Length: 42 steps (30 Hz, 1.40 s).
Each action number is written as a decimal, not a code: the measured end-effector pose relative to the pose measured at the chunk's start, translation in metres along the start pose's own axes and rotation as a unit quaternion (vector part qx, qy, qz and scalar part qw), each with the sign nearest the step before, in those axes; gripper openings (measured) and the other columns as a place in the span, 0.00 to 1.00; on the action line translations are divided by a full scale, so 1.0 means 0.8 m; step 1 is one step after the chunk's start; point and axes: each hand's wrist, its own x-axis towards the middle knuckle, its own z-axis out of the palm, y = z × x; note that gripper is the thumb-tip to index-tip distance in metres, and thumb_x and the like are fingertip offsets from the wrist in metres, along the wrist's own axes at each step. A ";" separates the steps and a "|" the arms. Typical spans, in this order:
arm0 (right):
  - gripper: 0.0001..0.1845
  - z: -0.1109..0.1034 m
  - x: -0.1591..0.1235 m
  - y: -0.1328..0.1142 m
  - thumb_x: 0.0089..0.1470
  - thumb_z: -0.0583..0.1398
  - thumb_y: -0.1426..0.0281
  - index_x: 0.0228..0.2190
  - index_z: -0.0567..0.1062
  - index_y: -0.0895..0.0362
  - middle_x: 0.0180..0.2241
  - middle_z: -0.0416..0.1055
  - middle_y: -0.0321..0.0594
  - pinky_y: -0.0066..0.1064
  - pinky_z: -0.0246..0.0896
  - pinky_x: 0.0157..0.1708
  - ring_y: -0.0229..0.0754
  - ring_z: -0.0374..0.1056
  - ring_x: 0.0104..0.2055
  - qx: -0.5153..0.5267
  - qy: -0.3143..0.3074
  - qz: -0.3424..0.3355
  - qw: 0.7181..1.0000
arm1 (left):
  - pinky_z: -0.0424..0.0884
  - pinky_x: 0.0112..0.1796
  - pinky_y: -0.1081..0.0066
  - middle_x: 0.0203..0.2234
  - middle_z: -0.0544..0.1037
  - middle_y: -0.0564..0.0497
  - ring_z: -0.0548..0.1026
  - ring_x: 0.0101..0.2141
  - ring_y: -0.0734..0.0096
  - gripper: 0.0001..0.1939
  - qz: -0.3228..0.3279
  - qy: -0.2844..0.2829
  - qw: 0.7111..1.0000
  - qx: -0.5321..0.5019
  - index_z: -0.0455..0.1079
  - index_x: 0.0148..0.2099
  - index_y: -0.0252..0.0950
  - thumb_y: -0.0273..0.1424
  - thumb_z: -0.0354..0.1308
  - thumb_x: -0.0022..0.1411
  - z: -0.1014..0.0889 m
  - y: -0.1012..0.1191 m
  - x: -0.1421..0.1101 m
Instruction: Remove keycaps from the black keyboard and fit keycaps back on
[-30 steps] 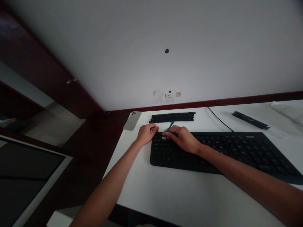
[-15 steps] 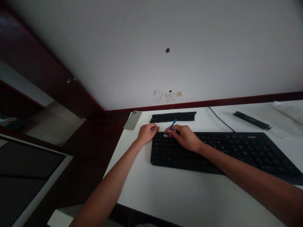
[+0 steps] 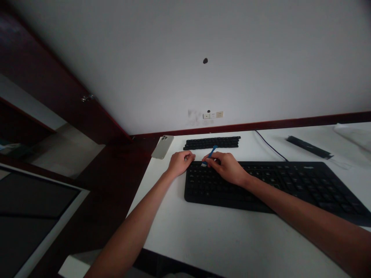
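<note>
A black keyboard (image 3: 261, 193) lies on the white table in front of me. My right hand (image 3: 230, 169) is closed in a pinch around a small blue brush (image 3: 212, 151), held tilted. Its pale tip meets the keys near the keyboard's upper left part. At the upper left corner of the keyboard, my left hand (image 3: 179, 162) is curled shut, touching or very near the edge. Whatever its fingers may hold is hidden.
Behind the keyboard, black keycaps (image 3: 211, 143) lie in rows. A phone (image 3: 162, 147) rests face down at the table's left edge. To the right are a cable (image 3: 271, 146), a dark flat strip (image 3: 309, 147) and a pale crumpled sheet (image 3: 353, 135). Wall sockets (image 3: 213, 115) sit beyond.
The brush tip has shifted very slightly to the right and up with my right hand. My left hand and the keyboard stay where they were.
</note>
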 end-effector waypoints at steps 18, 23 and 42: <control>0.16 0.000 0.001 0.003 0.68 0.54 0.61 0.39 0.79 0.55 0.40 0.79 0.43 0.36 0.67 0.41 0.47 0.75 0.42 0.012 0.068 0.003 0.998 | 0.59 0.32 0.71 0.28 0.80 0.53 0.74 0.29 0.68 0.18 -0.007 0.021 1.000 0.010 0.77 0.33 0.40 0.43 0.53 0.70 0.005 -0.003 0.003; 0.17 0.006 -0.001 -0.001 0.67 0.55 0.63 0.54 0.72 0.55 0.37 0.78 0.41 0.35 0.67 0.37 0.45 0.74 0.36 -0.016 0.089 0.000 0.996 | 0.59 0.32 0.71 0.28 0.80 0.52 0.75 0.30 0.67 0.18 -0.001 0.022 1.000 0.004 0.77 0.33 0.40 0.42 0.53 0.70 0.002 -0.001 0.001; 0.16 -0.281 -0.251 0.082 0.54 0.64 0.60 0.44 0.81 0.49 0.34 0.83 0.51 0.45 0.63 0.33 0.59 0.78 0.34 -0.383 0.160 0.379 0.827 | 0.57 0.32 0.70 0.27 0.79 0.52 0.76 0.31 0.65 0.16 0.010 0.024 1.000 0.009 0.75 0.32 0.41 0.41 0.53 0.70 0.005 -0.005 -0.001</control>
